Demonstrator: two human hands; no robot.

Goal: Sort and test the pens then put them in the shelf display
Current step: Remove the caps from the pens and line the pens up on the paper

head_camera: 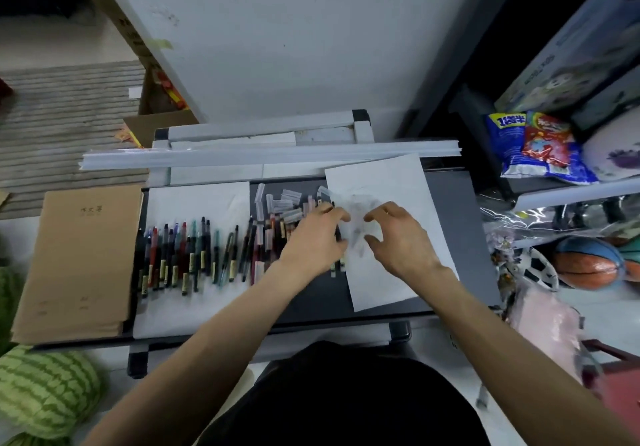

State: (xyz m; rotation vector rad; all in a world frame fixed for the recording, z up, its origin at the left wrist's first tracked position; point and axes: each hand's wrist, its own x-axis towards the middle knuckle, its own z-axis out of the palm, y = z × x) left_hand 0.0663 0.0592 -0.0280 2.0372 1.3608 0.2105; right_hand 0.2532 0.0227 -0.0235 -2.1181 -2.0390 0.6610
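Several pens (pixel 180 255) lie in a row on a white sheet (pixel 197 199) at the left of the dark tabletop (pixel 464 223). A heap of clear caps (pixel 280 203) and more pens lies in the middle. My left hand (pixel 313 237) rests on the pens at the heap's right edge, fingers curled over them; whether it grips one is hidden. My right hand (pixel 398 237) hovers over the scribbled test paper (pixel 391 182), fingers and thumb loosely curled with nothing between them.
A brown cardboard box (pixel 79 262) lies at the table's left end. White plastic strips (pixel 263 158) lie across the back. Snack bags (pixel 536 147) and balls (pixel 585 262) fill shelves at right. Watermelon-patterned cushions (pixel 41 393) lie at lower left.
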